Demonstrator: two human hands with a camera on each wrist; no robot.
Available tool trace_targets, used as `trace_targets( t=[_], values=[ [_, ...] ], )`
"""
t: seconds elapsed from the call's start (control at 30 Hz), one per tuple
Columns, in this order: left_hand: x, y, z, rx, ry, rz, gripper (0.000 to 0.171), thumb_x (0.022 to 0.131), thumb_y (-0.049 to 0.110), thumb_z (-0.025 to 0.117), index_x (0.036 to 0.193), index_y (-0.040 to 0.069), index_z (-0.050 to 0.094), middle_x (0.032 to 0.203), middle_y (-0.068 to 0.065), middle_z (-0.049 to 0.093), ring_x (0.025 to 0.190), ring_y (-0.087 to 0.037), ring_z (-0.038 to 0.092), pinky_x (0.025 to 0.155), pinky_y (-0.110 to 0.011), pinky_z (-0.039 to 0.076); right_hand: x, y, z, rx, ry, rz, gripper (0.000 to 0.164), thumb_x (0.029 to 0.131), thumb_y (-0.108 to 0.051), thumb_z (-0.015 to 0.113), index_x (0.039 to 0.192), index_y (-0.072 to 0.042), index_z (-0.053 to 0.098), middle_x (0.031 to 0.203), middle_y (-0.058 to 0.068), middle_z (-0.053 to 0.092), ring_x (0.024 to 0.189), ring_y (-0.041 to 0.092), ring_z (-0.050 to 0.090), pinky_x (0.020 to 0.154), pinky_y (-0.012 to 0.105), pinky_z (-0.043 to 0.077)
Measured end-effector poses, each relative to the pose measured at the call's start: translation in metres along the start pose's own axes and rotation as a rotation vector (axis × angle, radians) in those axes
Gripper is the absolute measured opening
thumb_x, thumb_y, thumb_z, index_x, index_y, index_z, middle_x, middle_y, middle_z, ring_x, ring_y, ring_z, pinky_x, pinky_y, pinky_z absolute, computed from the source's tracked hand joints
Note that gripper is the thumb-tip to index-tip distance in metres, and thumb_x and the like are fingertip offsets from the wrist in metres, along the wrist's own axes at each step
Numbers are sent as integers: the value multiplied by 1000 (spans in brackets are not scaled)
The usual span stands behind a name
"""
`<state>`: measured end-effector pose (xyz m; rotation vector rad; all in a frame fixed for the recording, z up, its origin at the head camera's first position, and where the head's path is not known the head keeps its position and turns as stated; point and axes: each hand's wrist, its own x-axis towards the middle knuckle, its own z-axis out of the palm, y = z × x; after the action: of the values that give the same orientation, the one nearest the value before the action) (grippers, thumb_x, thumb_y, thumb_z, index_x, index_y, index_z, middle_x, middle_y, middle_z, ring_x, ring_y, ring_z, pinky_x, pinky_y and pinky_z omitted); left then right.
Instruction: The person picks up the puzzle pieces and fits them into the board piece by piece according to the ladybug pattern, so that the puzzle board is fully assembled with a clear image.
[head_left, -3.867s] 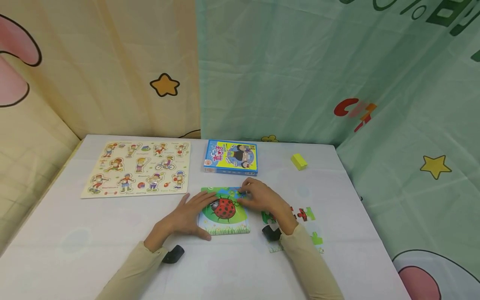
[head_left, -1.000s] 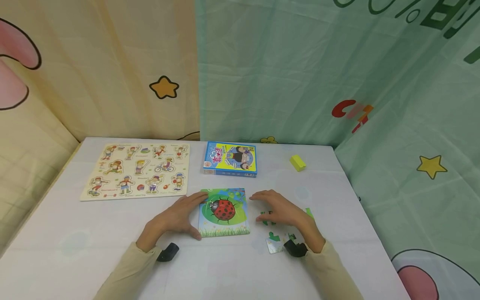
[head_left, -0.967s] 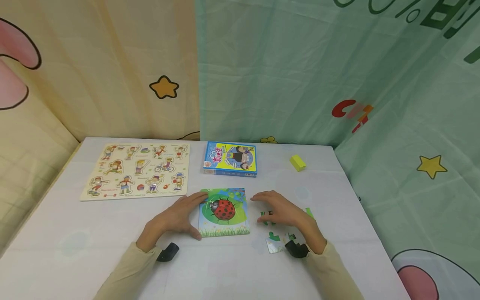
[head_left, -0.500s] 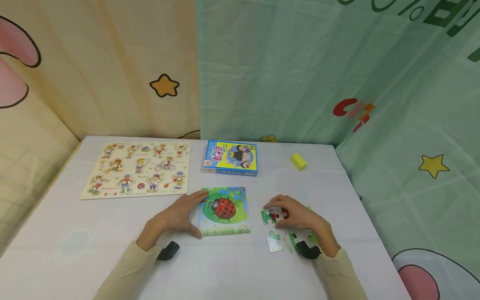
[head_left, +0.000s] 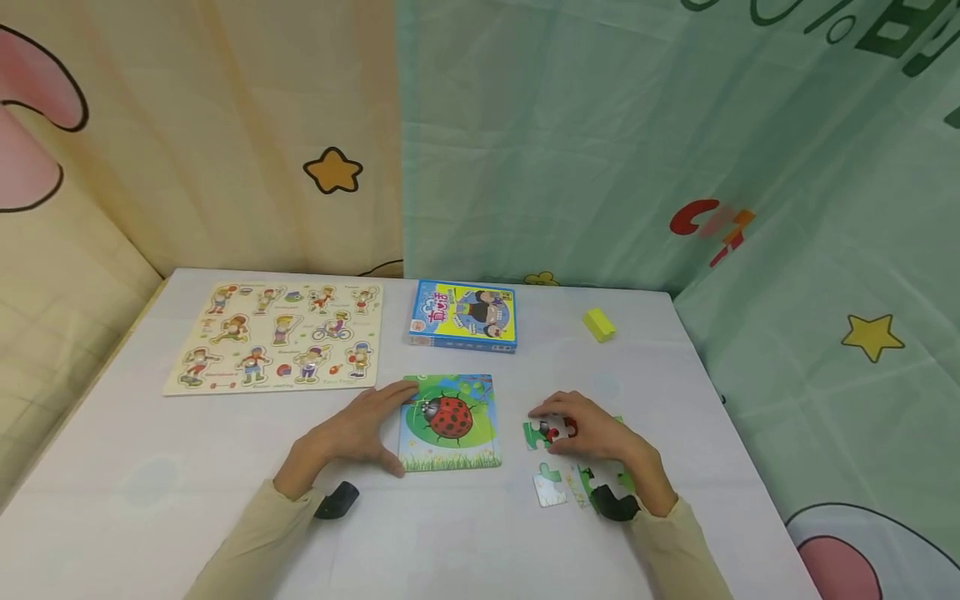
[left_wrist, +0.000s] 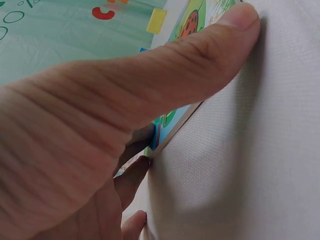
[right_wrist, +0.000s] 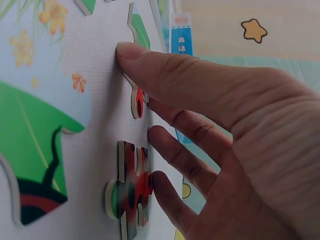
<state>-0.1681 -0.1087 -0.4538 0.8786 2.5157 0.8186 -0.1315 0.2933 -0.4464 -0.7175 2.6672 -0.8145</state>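
Observation:
A square ladybug jigsaw puzzle (head_left: 448, 454) lies flat on the table, its picture in place. My left hand (head_left: 358, 433) rests along its left edge, fingers extended, with the index finger at the upper left corner and the thumb by the lower left one. In the left wrist view the thumb (left_wrist: 200, 60) crosses in front of the puzzle. My right hand (head_left: 596, 429) pinches a loose green, black and red puzzle piece (head_left: 532, 435) between thumb and fingers. That piece (right_wrist: 139, 102) is partly covered by the thumb in the right wrist view.
Several loose pieces, including a white-and-green piece (head_left: 551, 492), lie below and beneath the right hand. A red spotted piece (right_wrist: 131, 185) lies near its fingers. Behind are a wooden peg puzzle board (head_left: 281, 383), a blue-and-yellow box (head_left: 461, 312) and a yellow block (head_left: 598, 325).
My right hand has left the ladybug puzzle's upper right corner, moved right and down, and taken hold of a loose puzzle piece. The left hand has slid slightly left along the puzzle.

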Motion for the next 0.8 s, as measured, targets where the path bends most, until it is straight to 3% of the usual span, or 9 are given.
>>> trace_targets(
  t=[0.2,0.53,0.8],
  values=[
    [1,-2,1,12,1,9,118,60,41,95,155,6,34,164,-13,29,151,-37,26,125,-60,14,0,0,0,-8,20,1,42,84,-21,81,125,-15,69,121,1,65,93,17,50,75,24,44],
    [-1,0,1,-13,0,2,117,61,39,95,155,6,34,164,-13,28,151,-38,24,125,-60,12,3,-8,4,-61,49,21,31,86,-22,80,115,-19,71,113,-8,66,94,10,55,82,27,51],
    [0,2,0,-12,-7,-5,116,62,38,95,155,6,34,164,-14,28,151,-38,25,125,-60,12,12,-26,4,-57,62,-11,24,85,-20,80,108,-20,72,105,-11,65,92,5,58,88,31,54]
  ],
)
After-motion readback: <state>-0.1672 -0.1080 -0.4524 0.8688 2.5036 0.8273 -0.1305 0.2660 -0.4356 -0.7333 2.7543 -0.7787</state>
